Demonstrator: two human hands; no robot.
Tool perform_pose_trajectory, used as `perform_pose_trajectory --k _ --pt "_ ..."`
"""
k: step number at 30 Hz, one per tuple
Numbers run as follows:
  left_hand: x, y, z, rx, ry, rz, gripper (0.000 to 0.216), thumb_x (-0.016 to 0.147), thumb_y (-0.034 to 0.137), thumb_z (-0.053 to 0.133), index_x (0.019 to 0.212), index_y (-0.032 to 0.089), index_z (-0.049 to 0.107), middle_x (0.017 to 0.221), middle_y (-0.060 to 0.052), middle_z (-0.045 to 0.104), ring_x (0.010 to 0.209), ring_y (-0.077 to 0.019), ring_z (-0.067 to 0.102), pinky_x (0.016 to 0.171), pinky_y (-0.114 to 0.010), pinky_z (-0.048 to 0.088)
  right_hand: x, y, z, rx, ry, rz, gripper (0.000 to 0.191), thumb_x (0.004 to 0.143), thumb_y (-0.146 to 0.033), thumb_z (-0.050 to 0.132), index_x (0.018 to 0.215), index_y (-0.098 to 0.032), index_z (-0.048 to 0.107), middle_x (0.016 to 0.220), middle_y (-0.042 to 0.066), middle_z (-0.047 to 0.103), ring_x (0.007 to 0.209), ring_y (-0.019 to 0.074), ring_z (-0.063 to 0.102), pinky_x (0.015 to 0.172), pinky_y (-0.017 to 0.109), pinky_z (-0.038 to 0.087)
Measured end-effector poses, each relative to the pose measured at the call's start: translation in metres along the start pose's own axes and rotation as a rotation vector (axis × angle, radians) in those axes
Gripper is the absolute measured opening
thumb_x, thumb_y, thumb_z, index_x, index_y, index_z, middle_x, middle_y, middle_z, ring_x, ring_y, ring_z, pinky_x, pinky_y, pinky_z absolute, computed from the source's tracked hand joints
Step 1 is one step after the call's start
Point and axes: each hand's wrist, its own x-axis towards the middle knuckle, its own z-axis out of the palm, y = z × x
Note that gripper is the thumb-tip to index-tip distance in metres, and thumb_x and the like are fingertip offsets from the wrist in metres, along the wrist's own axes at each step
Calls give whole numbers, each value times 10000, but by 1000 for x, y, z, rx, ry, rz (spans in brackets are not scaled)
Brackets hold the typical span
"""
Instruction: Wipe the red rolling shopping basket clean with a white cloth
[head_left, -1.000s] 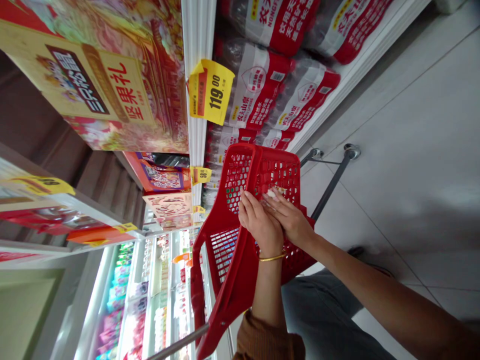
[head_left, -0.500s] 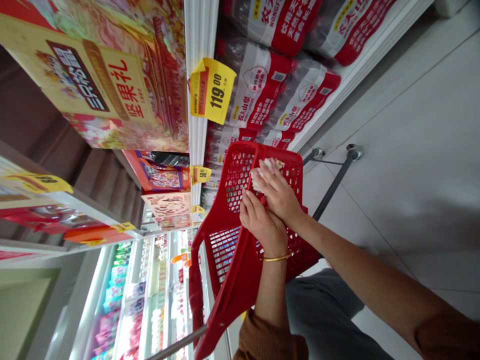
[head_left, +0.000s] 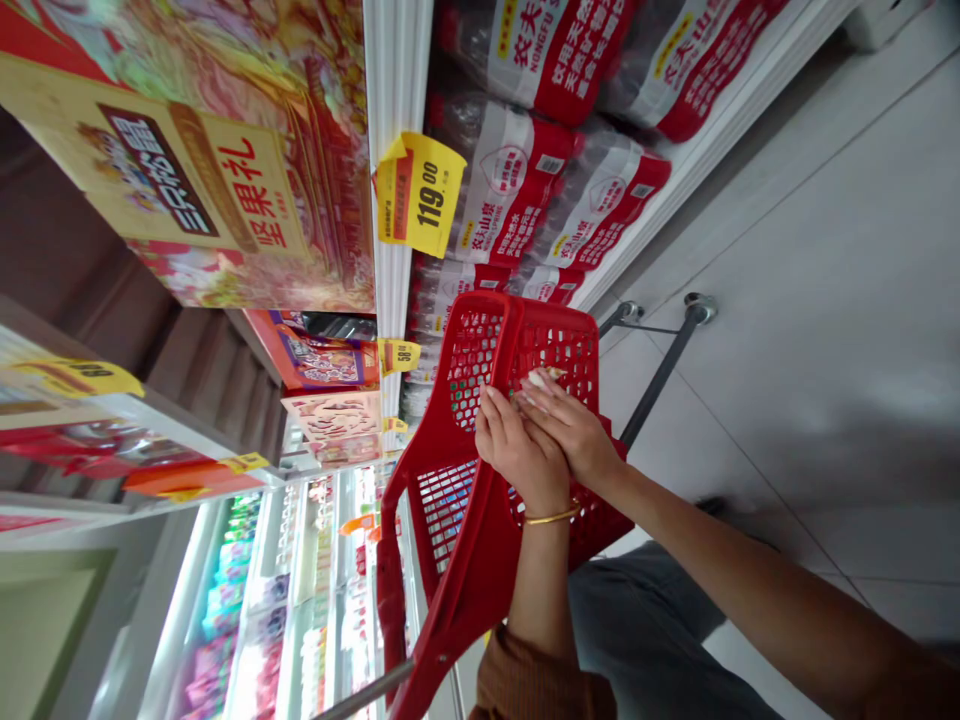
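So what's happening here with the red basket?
A person in a shop aisle has both hands over a red basket on a trolley. The right hand presses a small whitish wad against the basket's mesh wall, and the left hand, with a gold bangle on its wrist, lies close beside it. Shelves on the left hold gift boxes, packs of bottled water and a yellow price tag.

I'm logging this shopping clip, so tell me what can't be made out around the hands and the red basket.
All in the head view:
- White item: mostly covered by the right hand, so what it is stays unclear.
- Left hand: its palm faces away, so any grip is hidden.
- Red basket: contents blurred behind its mesh wall.
- Yellow price tag: small print too small.
- Cart frame: lower part hidden behind the basket.
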Motion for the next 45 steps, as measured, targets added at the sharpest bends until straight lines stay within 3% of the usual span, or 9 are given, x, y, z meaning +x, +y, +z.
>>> perform_pose_trajectory --k 4,7,10,14,30,36,38,40,45 --pt "-1 -1 0 6 11 22 537 883 115 327 1414 90 402 1413 -185 483 1339 -243 423 1097 -456 338 11 4 -7 -54 187 34 455 939 -169 481 1382 -270 456 1358 67 559 1341 211 433 1106 478 425" --pt "-3 1 0 11 26 30 557 871 94 331 1425 108 388 1423 -173 475 1342 -241 418 1096 -457 338 37 14 -11 -118 258 98 474 939 -141 423 1387 -295 447 1430 43 484 1394 235 346 1134 537 360" --pt "-4 5 -1 14 25 27 565 871 98 343 1435 114 370 1432 -172 464 1343 -247 415 1098 -466 332 54 25 -9 -153 241 107 533 936 -99 346 1428 -302 379 1510 19 370 1455 240 183 1156 570 291" --pt "-4 9 -3 8 5 2 580 868 113 359 1447 147 353 1447 -157 449 1348 -257 406 1104 -486 319 48 32 -2 -147 210 99 558 943 -112 347 1455 -330 309 1537 9 317 1455 242 182 1153 584 283" --pt "5 30 -5 215 -40 -91 616 855 246 478 1447 130 351 1394 -197 459 1235 -338 436 1020 -515 342 12 26 2 -76 147 107 529 945 -254 486 1448 -311 332 1495 55 393 1441 240 233 1147 524 336" --pt "31 39 -21 315 -151 -103 594 873 334 491 1428 150 388 1173 -200 553 1054 -323 542 914 -494 409 -3 19 -1 -58 116 113 464 939 -194 457 1398 -259 435 1388 87 521 1372 230 383 1117 503 387" --pt "40 36 -22 285 -148 -89 546 875 325 486 1385 134 446 1141 -188 579 1083 -321 541 949 -493 399 -2 20 -5 -69 143 137 449 932 -161 424 1369 -252 476 1340 91 561 1320 229 453 1083 493 429" --pt "47 33 -18 221 -141 -54 548 874 300 478 1387 113 432 1264 -203 542 1165 -315 513 989 -463 391 4 26 -11 -93 210 176 455 922 -143 396 1354 -246 494 1344 95 554 1296 230 477 1066 483 446" --pt "49 35 -4 175 -196 -36 624 863 246 447 1437 38 318 1362 -233 486 1190 -329 501 990 -450 395 32 59 -18 -161 341 270 540 891 -103 357 1404 -257 423 1493 52 390 1384 229 359 1138 502 348"
